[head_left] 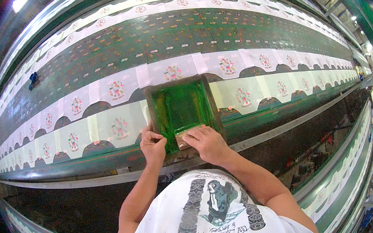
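Both hands, left [152, 146] and right [206, 142], grip what looks like a squeegee [189, 133] inside the green printing frame [181, 110] on the counter [109, 163].

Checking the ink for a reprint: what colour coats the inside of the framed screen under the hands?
Green, seen in the head view: the screen is coated bright green.

Rows of pale fabric pieces [115, 91] with round floral prints run along the long green table [98, 57], stretching away left and right of the hands. A small dark blue object [33, 79] lies far up-left of the hands.
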`<state>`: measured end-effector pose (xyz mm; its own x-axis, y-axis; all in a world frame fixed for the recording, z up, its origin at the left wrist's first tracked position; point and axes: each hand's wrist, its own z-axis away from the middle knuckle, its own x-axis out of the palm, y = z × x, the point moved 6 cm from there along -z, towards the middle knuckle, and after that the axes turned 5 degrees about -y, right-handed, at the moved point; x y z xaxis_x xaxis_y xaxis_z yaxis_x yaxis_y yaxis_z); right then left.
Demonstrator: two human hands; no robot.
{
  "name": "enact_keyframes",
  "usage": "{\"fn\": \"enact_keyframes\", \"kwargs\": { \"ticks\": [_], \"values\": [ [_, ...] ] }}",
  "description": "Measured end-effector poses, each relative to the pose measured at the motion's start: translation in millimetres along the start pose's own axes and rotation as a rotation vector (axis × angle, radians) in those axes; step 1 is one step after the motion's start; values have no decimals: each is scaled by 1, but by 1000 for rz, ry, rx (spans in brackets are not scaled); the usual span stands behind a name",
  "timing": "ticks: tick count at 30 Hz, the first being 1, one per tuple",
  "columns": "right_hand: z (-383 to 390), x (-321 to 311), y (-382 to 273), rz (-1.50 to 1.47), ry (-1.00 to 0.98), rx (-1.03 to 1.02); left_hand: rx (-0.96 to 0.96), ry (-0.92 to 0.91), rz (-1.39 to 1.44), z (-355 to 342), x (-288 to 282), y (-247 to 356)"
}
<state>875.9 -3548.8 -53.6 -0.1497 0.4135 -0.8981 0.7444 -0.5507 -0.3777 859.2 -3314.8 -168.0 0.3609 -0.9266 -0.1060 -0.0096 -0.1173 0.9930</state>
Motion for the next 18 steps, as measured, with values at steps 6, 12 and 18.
{"fn": "enact_keyframes", "kwargs": {
  "ticks": [6, 12, 18],
  "values": [
    [-72, 4, 53, 11, 19, 48, -109, 28, 333, -2, 1, -3],
    [-122, -1, 97, 80, -67, 153, -135, -61, 336, -3, -1, -5],
    [-99, 7, 67, 98, -199, 94, -137, -47, 417, 0, -6, -6]
  ]
}}
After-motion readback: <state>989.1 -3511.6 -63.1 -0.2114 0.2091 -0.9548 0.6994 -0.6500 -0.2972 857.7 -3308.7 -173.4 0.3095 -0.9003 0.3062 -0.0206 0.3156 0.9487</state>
